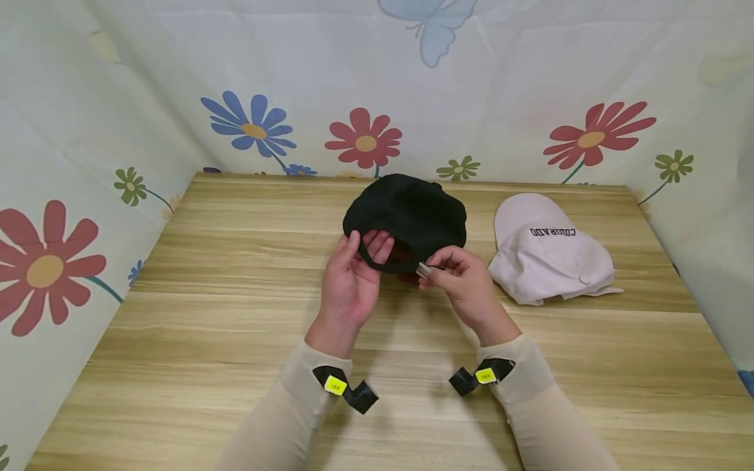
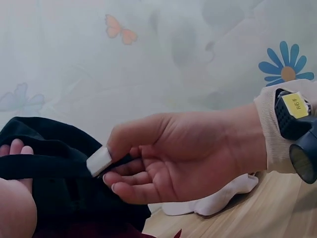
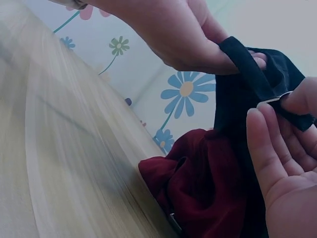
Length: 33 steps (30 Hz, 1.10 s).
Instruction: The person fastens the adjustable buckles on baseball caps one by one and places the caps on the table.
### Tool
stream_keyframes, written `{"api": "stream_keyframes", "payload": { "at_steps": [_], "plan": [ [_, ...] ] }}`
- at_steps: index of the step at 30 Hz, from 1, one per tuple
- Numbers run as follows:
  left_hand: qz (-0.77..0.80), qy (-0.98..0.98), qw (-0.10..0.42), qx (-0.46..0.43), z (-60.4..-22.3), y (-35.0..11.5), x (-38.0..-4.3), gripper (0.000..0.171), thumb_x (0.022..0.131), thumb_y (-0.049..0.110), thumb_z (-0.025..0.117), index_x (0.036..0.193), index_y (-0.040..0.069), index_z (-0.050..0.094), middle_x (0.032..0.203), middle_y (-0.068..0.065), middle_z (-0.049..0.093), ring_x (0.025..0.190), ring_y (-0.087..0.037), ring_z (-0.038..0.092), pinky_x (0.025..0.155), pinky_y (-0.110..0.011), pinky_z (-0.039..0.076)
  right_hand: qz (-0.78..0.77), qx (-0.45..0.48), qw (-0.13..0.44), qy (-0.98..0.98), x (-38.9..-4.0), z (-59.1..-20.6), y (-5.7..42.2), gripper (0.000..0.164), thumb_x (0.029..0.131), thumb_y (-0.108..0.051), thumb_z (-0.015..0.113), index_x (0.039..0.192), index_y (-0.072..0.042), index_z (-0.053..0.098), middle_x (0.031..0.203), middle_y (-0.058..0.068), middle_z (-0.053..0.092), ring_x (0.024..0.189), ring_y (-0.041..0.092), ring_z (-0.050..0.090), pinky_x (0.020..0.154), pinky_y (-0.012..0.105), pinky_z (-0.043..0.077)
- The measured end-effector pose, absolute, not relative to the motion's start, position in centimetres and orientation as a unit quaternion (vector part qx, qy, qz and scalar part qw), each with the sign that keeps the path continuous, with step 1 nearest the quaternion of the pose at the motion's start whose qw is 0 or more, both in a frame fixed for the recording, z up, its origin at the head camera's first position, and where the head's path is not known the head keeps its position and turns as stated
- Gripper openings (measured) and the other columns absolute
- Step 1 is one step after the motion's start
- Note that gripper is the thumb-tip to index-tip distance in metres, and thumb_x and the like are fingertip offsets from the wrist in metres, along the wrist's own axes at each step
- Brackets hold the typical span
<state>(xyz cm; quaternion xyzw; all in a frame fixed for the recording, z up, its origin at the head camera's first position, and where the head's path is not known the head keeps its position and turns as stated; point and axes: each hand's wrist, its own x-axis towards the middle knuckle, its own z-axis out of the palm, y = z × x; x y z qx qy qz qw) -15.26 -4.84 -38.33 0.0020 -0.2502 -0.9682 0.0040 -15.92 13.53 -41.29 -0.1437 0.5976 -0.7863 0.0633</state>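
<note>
A black baseball cap (image 1: 406, 206) is held up over the table, its back opening facing me. My left hand (image 1: 352, 281) grips the cap's left edge, thumb outside and fingers showing through the opening. At the other end of the back strap (image 3: 247, 64), my right hand (image 1: 468, 284) pinches the metal buckle (image 2: 100, 160) between thumb and fingers. A strap end sticks out past the buckle in the right wrist view. Beneath the black cap, that view also shows dark red cloth (image 3: 198, 183) with a small metal piece; the head view mostly hides it.
A pale pink cap (image 1: 550, 252) with dark lettering lies on the wooden table (image 1: 235, 314), to the right of my right hand. A flower-printed curtain (image 1: 318, 72) closes off the table's back and sides.
</note>
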Motion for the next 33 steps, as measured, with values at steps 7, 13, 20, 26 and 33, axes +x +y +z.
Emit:
{"api": "stream_keyframes", "payload": {
  "at_steps": [7, 13, 20, 26, 33],
  "plan": [
    [-0.964, -0.263, 0.035, 0.032, -38.4, -5.2, -15.6, 0.013, 0.102, 0.007, 0.044, 0.107, 0.011, 0.055, 0.094, -0.007, 0.072, 0.090, -0.018, 0.071, 0.090, -0.034, 0.057, -0.798, -0.171, 0.058, 0.575, -16.0, -41.2, 13.8, 0.020, 0.086, 0.015, 0.051, 0.084, -0.005, 0.053, 0.086, 0.004, 0.068, 0.071, 0.016, 0.068, 0.071, 0.031, 0.061],
    [-0.955, -0.289, 0.044, 0.047, -38.4, -5.5, -15.7, 0.017, 0.102, 0.006, 0.042, 0.102, 0.008, 0.059, 0.092, -0.009, 0.072, 0.089, -0.022, 0.070, 0.088, -0.035, 0.057, -0.804, -0.168, 0.054, 0.568, -16.0, -41.3, 14.1, 0.022, 0.086, 0.015, 0.047, 0.086, -0.006, 0.053, 0.087, 0.004, 0.069, 0.070, 0.016, 0.069, 0.070, 0.032, 0.061],
    [-0.956, -0.286, 0.040, 0.051, -38.1, -5.8, -15.5, 0.021, 0.103, 0.006, 0.040, 0.108, 0.004, 0.060, 0.097, -0.010, 0.072, 0.088, -0.022, 0.071, 0.090, -0.035, 0.057, -0.828, -0.158, 0.052, 0.536, -16.2, -41.4, 14.2, 0.024, 0.087, 0.016, 0.049, 0.089, -0.006, 0.056, 0.085, 0.003, 0.069, 0.069, 0.014, 0.070, 0.069, 0.030, 0.061],
    [-0.958, -0.277, 0.037, 0.062, -38.0, -5.9, -15.3, 0.019, 0.100, 0.004, 0.047, 0.111, 0.005, 0.063, 0.108, -0.009, 0.069, 0.087, -0.019, 0.072, 0.090, -0.035, 0.056, -0.834, -0.143, 0.072, 0.529, -16.3, -41.5, 14.2, 0.024, 0.085, 0.015, 0.060, 0.093, -0.006, 0.064, 0.082, 0.004, 0.068, 0.070, 0.015, 0.070, 0.071, 0.027, 0.060],
    [-0.963, -0.258, 0.040, 0.071, -38.0, -5.8, -15.5, 0.013, 0.098, 0.001, 0.050, 0.105, 0.007, 0.060, 0.103, -0.009, 0.071, 0.083, -0.019, 0.073, 0.087, -0.034, 0.057, -0.810, -0.118, 0.080, 0.569, -16.3, -41.4, 14.0, 0.023, 0.084, 0.013, 0.063, 0.088, -0.009, 0.067, 0.077, 0.003, 0.066, 0.066, 0.014, 0.066, 0.068, 0.026, 0.059]
  ]
}}
